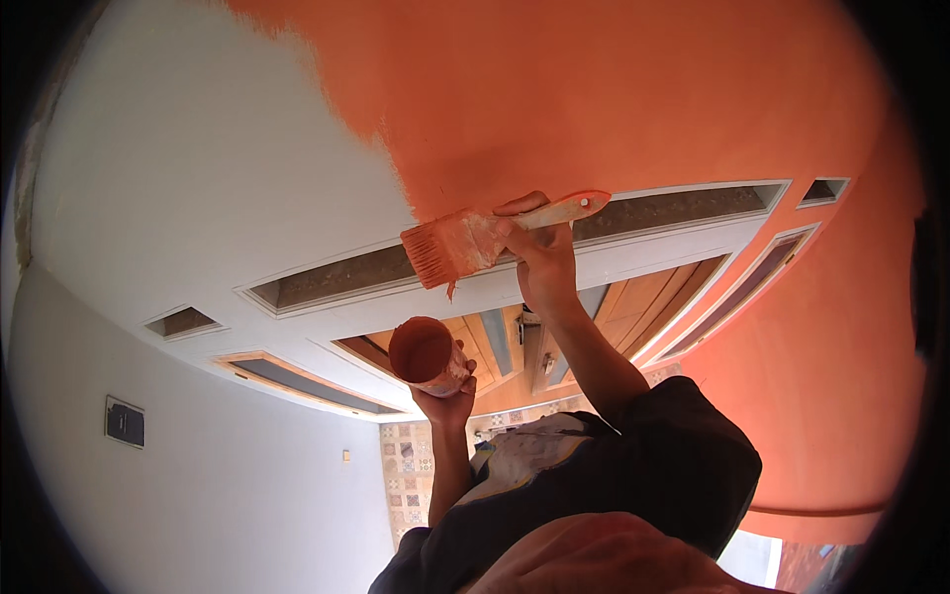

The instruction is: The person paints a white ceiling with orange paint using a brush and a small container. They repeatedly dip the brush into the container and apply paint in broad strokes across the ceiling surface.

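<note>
My right hand (539,252) is wrapped round a wide paintbrush (460,246), its pale handle pointing up to the right. Orange paint coats the bristles, which face left, and a drip hangs from their lower edge. Behind the brush, the orange paint (594,99) on the wall meets bare white wall (198,148) along a ragged border. Lower and to the left, my left hand (450,396) grips a paint-smeared cup (450,378) from the side and below. The cup's open mouth faces me, with orange colour inside; how full it is I cannot tell.
A long framed vent opening (683,212) runs across the wall behind the brush. Below it is a wooden double door (623,307) with narrow side windows (307,383). A dark wall plate (125,422) is on the left wall. Patterned tiles (406,465) cover the floor.
</note>
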`<state>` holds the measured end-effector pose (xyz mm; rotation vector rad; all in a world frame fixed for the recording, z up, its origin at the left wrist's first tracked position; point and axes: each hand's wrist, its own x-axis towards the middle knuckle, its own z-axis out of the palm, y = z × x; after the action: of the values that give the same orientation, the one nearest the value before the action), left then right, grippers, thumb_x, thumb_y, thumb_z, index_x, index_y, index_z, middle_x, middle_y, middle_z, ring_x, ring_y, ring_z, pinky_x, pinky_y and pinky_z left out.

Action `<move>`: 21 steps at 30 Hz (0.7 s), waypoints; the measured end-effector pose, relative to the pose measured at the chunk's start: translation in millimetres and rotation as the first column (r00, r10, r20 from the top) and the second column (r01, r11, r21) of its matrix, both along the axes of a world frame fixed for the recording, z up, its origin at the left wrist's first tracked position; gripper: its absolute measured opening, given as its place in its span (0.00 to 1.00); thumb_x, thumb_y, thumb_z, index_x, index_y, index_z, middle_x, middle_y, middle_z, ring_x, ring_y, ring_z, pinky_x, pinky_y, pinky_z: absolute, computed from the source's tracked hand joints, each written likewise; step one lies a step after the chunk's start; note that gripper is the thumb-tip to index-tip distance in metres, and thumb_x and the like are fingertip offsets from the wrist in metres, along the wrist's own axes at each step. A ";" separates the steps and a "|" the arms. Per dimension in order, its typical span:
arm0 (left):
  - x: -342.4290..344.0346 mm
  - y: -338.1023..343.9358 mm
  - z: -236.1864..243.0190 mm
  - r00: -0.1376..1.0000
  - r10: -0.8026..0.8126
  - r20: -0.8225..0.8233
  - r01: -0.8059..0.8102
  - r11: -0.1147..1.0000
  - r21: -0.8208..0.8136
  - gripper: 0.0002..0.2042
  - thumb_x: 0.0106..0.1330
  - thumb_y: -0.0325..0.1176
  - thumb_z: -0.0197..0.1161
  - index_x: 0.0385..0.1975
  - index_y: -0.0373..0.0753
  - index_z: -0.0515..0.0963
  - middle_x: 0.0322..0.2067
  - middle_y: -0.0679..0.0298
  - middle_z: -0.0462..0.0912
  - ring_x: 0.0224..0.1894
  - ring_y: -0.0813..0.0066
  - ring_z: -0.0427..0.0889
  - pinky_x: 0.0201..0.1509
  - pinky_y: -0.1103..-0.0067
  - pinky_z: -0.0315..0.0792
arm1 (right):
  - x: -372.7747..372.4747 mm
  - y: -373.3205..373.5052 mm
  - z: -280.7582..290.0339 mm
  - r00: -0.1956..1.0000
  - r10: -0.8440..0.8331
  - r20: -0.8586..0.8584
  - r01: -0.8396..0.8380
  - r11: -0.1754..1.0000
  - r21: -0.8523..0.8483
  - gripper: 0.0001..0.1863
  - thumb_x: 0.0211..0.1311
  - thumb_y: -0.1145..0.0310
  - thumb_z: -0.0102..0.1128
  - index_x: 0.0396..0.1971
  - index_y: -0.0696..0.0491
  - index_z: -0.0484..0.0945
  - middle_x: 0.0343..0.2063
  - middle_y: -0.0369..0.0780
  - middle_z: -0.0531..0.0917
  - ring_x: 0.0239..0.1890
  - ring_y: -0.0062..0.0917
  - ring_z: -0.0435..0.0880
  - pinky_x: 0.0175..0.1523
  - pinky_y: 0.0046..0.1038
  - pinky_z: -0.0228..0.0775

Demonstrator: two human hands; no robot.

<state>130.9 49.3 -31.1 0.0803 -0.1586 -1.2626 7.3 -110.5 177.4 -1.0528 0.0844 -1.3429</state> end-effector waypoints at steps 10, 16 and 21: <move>-8.0 -10.5 -20.1 0.993 -0.117 0.006 0.116 0.990 0.082 0.31 0.71 0.59 0.48 0.66 0.45 0.69 0.58 0.55 0.77 0.44 0.53 0.81 0.27 0.76 0.74 | -40.4 17.0 -99.4 0.956 0.279 -0.091 -0.207 0.861 0.465 0.11 0.74 0.63 0.60 0.48 0.52 0.75 0.40 0.38 0.82 0.40 0.27 0.85 0.41 0.31 0.79; -9.4 -9.5 -20.5 0.992 -0.129 -0.007 0.128 0.977 0.168 0.33 0.73 0.66 0.40 0.66 0.48 0.68 0.55 0.60 0.80 0.42 0.54 0.83 0.26 0.76 0.70 | -49.8 9.5 -119.7 0.904 0.427 0.026 -0.393 0.806 0.442 0.12 0.78 0.59 0.54 0.49 0.50 0.76 0.46 0.38 0.83 0.48 0.25 0.84 0.49 0.32 0.79; -7.9 -7.6 -26.2 0.993 -0.079 0.088 0.060 0.979 0.195 0.36 0.73 0.70 0.39 0.67 0.48 0.67 0.56 0.59 0.80 0.43 0.56 0.83 0.28 0.75 0.71 | -51.4 3.9 -122.2 0.881 0.472 -0.016 -0.428 0.812 0.397 0.11 0.76 0.64 0.56 0.50 0.53 0.75 0.46 0.40 0.83 0.48 0.28 0.84 0.52 0.36 0.80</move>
<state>123.1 41.8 -57.3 0.3042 -0.1225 -1.3426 -44.2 -106.6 55.2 -0.7491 0.1646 -0.7867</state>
